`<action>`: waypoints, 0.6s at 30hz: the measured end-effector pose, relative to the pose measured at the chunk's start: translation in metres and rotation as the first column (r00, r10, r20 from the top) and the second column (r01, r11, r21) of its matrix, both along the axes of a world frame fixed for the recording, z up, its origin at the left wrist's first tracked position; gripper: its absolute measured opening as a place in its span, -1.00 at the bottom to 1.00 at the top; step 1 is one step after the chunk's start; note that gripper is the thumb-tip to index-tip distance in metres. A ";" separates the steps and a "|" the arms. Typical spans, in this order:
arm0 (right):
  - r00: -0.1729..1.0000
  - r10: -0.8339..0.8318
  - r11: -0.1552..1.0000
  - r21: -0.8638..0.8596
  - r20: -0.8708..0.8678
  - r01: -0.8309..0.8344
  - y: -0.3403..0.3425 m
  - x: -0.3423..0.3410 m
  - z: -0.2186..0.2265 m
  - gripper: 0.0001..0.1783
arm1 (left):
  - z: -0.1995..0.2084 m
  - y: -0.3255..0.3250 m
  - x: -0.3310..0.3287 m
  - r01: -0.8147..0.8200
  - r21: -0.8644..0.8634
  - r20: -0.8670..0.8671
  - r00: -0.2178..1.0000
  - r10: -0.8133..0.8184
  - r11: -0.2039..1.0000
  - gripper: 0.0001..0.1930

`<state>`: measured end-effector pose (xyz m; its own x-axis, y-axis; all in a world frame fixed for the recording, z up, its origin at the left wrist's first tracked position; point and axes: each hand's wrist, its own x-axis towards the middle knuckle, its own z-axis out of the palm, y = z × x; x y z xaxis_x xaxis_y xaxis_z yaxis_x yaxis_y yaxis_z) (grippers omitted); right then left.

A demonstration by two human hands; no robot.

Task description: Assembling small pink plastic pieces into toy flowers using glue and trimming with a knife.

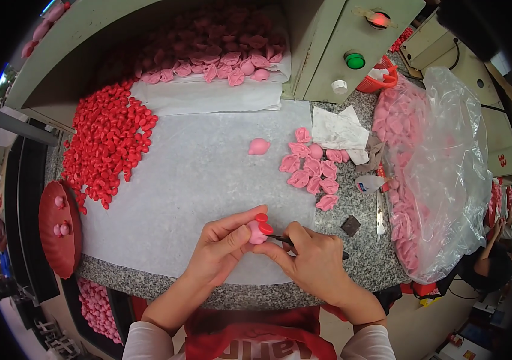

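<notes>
Between the fingertips of my left hand [215, 247] is a small pink rounded piece [256, 235]. Two glossy red oval pieces [263, 223] sit on its upper side. My right hand [317, 259] grips a thin dark tool [278, 238], whose tip reaches the pink piece below the red ones; the tool's kind is hidden by my fingers. Both hands are over the near edge of the pale sheet [202, 162]. Farther off on that sheet lies a single pink rounded piece [259, 146]. To its right is a cluster of pink hollow pieces [311, 168].
A heap of red ovals [103, 144] spreads at left, beside a red dish [58, 246] holding a few pink pieces. More pink pieces [232, 63] fill the grey-green box at the back. At right are a white cloth [340, 129], a small bottle [368, 184] and a large clear bag [442, 180].
</notes>
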<state>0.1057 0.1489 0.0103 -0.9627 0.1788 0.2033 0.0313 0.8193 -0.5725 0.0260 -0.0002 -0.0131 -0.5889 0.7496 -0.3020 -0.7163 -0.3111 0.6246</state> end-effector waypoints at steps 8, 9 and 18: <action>1.000 0.000 1.000 0.022 0.014 -0.001 0.000 0.001 0.000 -0.52 | -0.001 0.000 0.000 0.007 -0.001 0.001 1.000 -0.007 1.000 -0.51; 1.000 0.008 0.999 0.048 0.026 -0.010 0.001 0.001 0.000 -0.52 | -0.001 0.000 0.000 0.004 -0.004 0.000 1.000 -0.004 1.000 -0.51; 1.000 0.018 0.999 0.037 0.018 -0.019 0.001 0.002 -0.001 -0.53 | -0.002 0.000 -0.002 0.029 0.044 0.094 0.995 -0.033 0.999 -0.51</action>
<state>0.1077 0.1499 0.0090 -0.9692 0.1535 0.1926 0.0257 0.8407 -0.5410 0.0241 -0.0004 -0.0150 -0.5354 0.7806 -0.3226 -0.7814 -0.3130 0.5398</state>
